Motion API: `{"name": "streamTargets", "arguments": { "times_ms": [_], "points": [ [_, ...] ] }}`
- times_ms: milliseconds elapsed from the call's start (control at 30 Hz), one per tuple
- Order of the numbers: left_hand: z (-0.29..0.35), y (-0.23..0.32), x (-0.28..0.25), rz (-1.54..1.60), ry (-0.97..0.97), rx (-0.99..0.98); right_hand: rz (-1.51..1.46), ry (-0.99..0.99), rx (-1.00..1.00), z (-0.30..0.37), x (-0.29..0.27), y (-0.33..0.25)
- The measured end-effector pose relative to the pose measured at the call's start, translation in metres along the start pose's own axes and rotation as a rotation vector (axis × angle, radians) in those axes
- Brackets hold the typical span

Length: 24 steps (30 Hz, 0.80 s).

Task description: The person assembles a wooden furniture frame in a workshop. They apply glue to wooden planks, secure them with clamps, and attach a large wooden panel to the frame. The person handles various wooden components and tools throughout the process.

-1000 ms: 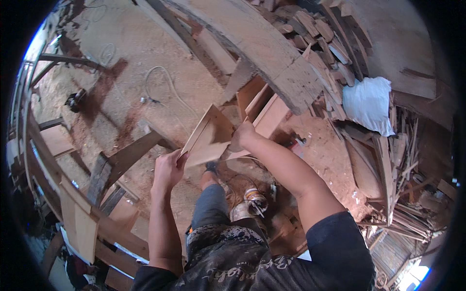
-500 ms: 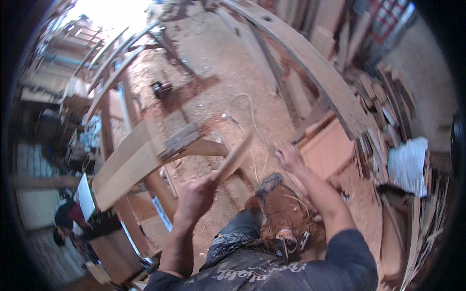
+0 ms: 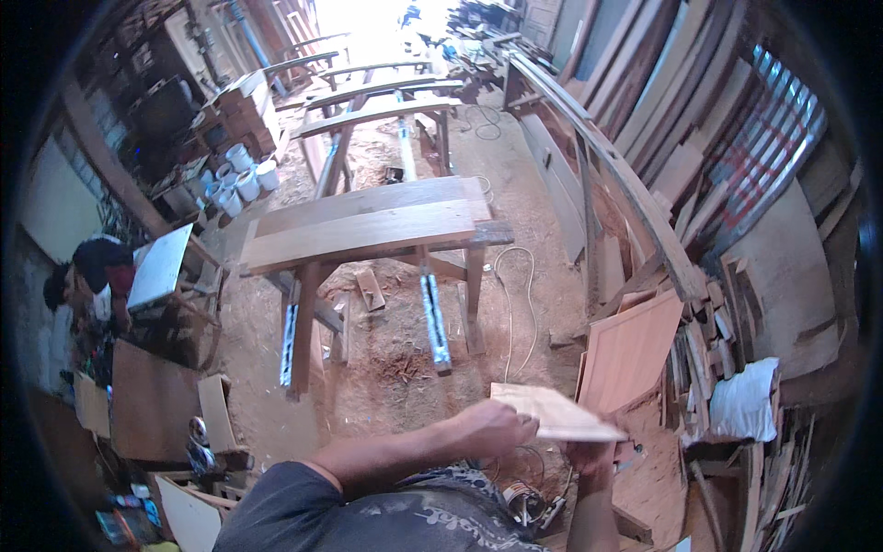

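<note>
A short, pale wooden board (image 3: 557, 411) is held up in front of my body, its face tilted upward. My left hand (image 3: 497, 429) reaches across from the left and is closed at the board's near edge, knuckles up. Below the board's right end, my right hand (image 3: 591, 454) is closed on it from underneath; the board hides most of those fingers. Whether either hand also holds something small cannot be made out.
Ahead stands a wooden trestle bench (image 3: 474, 241) bearing wide planks (image 3: 363, 221). A cable (image 3: 532, 313) loops over the dusty floor. A reddish panel (image 3: 633, 354) and stacked offcuts (image 3: 704, 368) stand at right. Another person (image 3: 103, 271) bends beside a white board (image 3: 161, 267) at left.
The board has gone from upright in my left hand to lying across both hands, farther right. My right hand has come down and back to its end. The view has tipped up and turned.
</note>
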<state>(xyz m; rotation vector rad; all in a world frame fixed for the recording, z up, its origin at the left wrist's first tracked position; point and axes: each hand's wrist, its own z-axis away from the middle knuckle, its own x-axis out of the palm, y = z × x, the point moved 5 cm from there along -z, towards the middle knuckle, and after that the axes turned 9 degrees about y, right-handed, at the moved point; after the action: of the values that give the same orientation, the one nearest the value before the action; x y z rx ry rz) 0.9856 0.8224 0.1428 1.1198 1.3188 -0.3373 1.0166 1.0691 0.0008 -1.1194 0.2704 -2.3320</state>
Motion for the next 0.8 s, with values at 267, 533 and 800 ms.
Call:
{"name": "streamTargets", "arguments": {
  "times_ms": [267,533,800],
  "points": [
    [0.190,0.011,0.010,0.186,0.028,-0.093,0.141,0.116,0.396,0.075,-0.059,0.158],
    [0.450,-0.053,0.041,0.212,0.050,-0.436,0.705,0.080,0.525,0.090,0.020,0.378],
    [0.778,-0.157,-0.070,0.069,0.283,-0.926,1.522,-0.976,0.343,0.094,0.296,0.661]
  ]
}}
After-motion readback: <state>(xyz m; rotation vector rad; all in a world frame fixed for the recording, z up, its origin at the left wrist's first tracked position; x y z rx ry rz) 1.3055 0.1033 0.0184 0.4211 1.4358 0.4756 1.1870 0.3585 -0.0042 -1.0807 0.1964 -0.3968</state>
